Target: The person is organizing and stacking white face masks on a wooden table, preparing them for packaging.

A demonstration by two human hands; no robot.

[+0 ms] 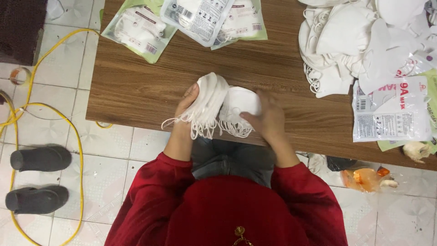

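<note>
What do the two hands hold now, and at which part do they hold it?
Both hold a stack of white face masks: the left hand grips its left end, the right hand its right end. Ear loops hang free.

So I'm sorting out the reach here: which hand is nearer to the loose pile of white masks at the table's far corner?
Right. The right hand is below-left of the loose mask pile; the left hand is farther left, across the held mask stack.

Head camera, straight down, close over wooden table point(145, 86) edge and tiled floor point(114, 150).
</note>
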